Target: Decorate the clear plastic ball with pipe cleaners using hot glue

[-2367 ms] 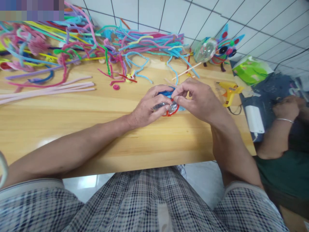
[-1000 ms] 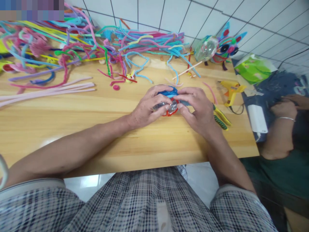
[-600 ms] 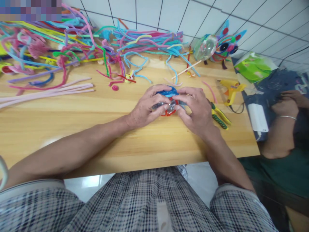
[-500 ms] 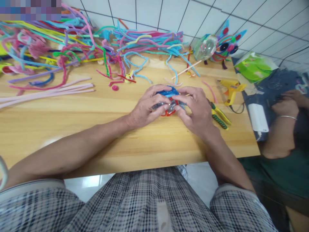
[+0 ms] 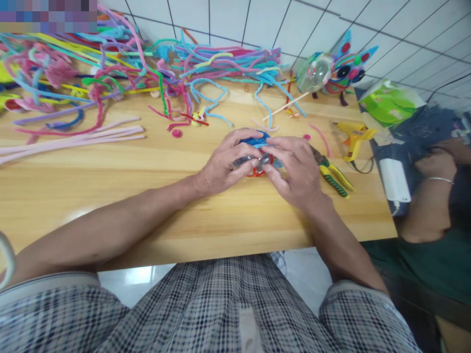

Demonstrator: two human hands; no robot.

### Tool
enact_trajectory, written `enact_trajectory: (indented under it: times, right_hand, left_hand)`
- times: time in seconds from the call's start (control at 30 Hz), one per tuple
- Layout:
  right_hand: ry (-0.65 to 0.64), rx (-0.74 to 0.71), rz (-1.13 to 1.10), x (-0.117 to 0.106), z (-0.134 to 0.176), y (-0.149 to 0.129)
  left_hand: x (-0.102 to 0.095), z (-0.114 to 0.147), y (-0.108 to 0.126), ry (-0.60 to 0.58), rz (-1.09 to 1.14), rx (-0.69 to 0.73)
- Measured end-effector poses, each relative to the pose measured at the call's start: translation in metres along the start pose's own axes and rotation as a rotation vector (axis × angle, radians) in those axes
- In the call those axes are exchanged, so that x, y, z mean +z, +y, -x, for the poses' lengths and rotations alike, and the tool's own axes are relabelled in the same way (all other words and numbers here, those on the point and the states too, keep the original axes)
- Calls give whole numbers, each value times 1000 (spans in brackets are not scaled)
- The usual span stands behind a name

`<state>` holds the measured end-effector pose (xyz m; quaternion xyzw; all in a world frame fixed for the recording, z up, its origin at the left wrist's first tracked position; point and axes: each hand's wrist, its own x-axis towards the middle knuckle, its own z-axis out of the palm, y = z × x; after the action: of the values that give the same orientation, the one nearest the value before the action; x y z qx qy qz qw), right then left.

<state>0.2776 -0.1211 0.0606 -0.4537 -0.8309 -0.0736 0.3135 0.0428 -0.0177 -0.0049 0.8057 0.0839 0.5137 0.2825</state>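
Between my hands, at the middle of the table, is a clear plastic craft piece (image 5: 263, 160) with blue and red pipe cleaner on it; my fingers cover much of it. My left hand (image 5: 228, 161) grips its left side, fingers over the top and thumb low. From the right, my right hand (image 5: 296, 166) holds it with curled fingertips and thumb against the plastic and the red strip. Just beyond that hand lie pliers (image 5: 333, 179) with yellow and green handles. A small pink coil (image 5: 306, 137) shows behind its knuckles.
Pipe cleaners in many colours (image 5: 228, 63) heap along the back and left. Pale pink stems (image 5: 73, 142) lie at left. To the right are a yellow glue gun (image 5: 355, 139), a decorated plastic bottle figure (image 5: 348, 73), a white box (image 5: 394, 180) and another person's arm (image 5: 430, 206).
My right hand has shifted slightly left and its fingers have moved on the piece. The pink coil and more of the pliers now show beside it. My left hand stays nearly still.
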Motion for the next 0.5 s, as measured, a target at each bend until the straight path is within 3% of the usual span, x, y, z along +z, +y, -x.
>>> enact_trajectory:
  times: [0.5]
  right_hand:
    - [-1,79,-51,2,2,2]
  left_hand:
    - [-2,0,2,-29,-50,-16]
